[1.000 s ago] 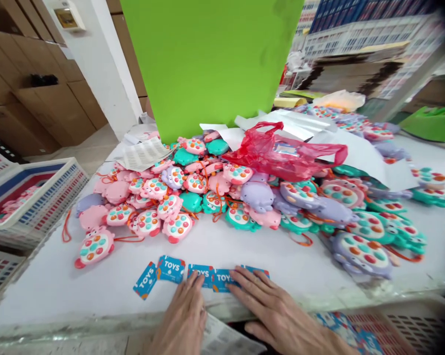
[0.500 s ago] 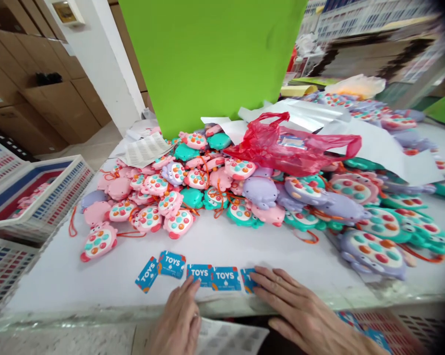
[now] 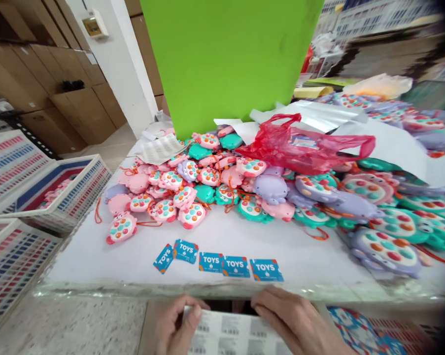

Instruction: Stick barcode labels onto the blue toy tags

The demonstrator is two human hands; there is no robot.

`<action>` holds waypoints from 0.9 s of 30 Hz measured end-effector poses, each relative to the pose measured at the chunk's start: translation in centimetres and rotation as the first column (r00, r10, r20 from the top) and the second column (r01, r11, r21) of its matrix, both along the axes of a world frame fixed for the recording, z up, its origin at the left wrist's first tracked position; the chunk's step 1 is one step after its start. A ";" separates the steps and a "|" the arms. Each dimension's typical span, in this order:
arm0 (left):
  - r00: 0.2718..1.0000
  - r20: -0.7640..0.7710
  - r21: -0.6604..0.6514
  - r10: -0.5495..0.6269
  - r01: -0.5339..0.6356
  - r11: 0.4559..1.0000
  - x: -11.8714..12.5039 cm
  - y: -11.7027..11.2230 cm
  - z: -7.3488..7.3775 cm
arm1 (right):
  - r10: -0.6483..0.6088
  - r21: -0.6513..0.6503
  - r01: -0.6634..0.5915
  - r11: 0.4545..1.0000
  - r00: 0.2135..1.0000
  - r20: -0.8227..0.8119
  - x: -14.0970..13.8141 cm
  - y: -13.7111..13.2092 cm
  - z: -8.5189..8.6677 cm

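Now the five cards (image 3: 236, 266) are lying uncovered on the desk (image 3: 111, 268), the left hand (image 3: 169, 325) is pinching a printed sheet (image 3: 231, 331) beyond its near edge, and the right hand (image 3: 296, 318) is touching it, grip impossible to tell, handling shifting from cards to sheet.

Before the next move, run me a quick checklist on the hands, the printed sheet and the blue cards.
1. Left hand on the printed sheet: ok, thumb over its left edge.
2. Right hand gripping the sheet: cannot tell; it is at the right side, but the fingertips are hidden.
3. Five TOYS cards uncovered: ok, all lie on the table with no hand over them.
4. Cards in a straight row: not ok, the leftmost card is turned askew.
5. Cards clear of the toys: ok, bare table between.
6. Sheet's print legible: cannot tell, too small.
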State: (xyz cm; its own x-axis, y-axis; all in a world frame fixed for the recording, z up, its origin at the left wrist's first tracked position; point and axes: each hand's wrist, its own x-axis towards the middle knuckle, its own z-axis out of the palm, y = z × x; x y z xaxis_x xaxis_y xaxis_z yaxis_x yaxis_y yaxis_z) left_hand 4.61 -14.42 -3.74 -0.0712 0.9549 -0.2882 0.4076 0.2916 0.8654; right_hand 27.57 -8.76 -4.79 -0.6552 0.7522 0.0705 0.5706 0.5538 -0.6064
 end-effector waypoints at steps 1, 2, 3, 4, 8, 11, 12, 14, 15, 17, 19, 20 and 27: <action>0.996 -0.065 0.070 -0.063 0.068 0.995 0.0 0.2 -0.3 | 0.027 0.107 -0.030 0.994 0.999 0.028 -0.3 0.2 -0.1; 0.983 -0.130 0.148 -0.127 0.146 0.978 -0.1 0.5 -0.5 | 0.060 0.215 -0.072 0.974 0.996 0.062 -0.6 0.4 -0.4; 0.962 -0.201 0.219 -0.183 0.226 0.949 -0.4 0.7 -0.7 | 0.085 0.312 -0.113 0.943 0.991 0.101 -0.9 0.7 -0.9; 0.935 -0.276 0.275 -0.224 0.300 0.913 -0.9 1.0 -0.8 | 0.096 0.383 -0.144 0.913 0.985 0.141 -1.1 1.0 -1.5; 0.836 -0.522 0.361 -0.166 0.393 0.846 -4.0 1.6 -1.6 | 0.065 0.462 -0.165 0.872 0.972 0.225 -0.9 2.1 -4.4; 0.806 -0.585 0.378 -0.089 0.368 0.849 -5.9 2.3 -2.3 | 0.037 0.434 -0.141 0.890 0.970 0.240 -1.2 2.4 -4.9; 0.796 -0.599 0.379 -0.086 0.376 0.846 -6.2 2.7 -2.4 | 0.046 0.415 -0.149 0.898 0.968 0.247 -1.6 2.5 -4.7; 0.772 -0.626 0.368 -0.107 0.414 0.832 -6.3 3.6 -2.6 | 0.091 0.374 -0.189 0.908 0.960 0.264 -3.0 2.8 -3.9; 0.754 -0.640 0.346 -0.148 0.455 0.820 -6.2 4.1 -2.6 | 0.116 0.356 -0.211 0.910 0.956 0.270 -3.8 2.9 -3.6; 0.706 -0.661 0.284 -0.254 0.550 0.786 -5.9 5.1 -2.5 | 0.141 0.335 -0.232 0.913 0.951 0.274 -5.2 3.2 -3.2; 0.654 -0.676 0.222 -0.340 0.621 0.752 -5.8 5.8 -2.4 | 0.154 0.327 -0.242 0.914 0.950 0.271 -6.1 3.4 -3.5; 0.635 -0.683 0.198 -0.360 0.635 0.747 -5.8 6.0 -2.5 | 0.160 0.326 -0.245 0.913 0.950 0.267 -6.2 3.4 -3.8; 0.627 -0.727 0.237 -0.281 0.613 0.754 -6.9 4.8 -4.2 | 0.154 0.308 -0.236 0.922 0.950 0.270 -6.1 2.7 -4.7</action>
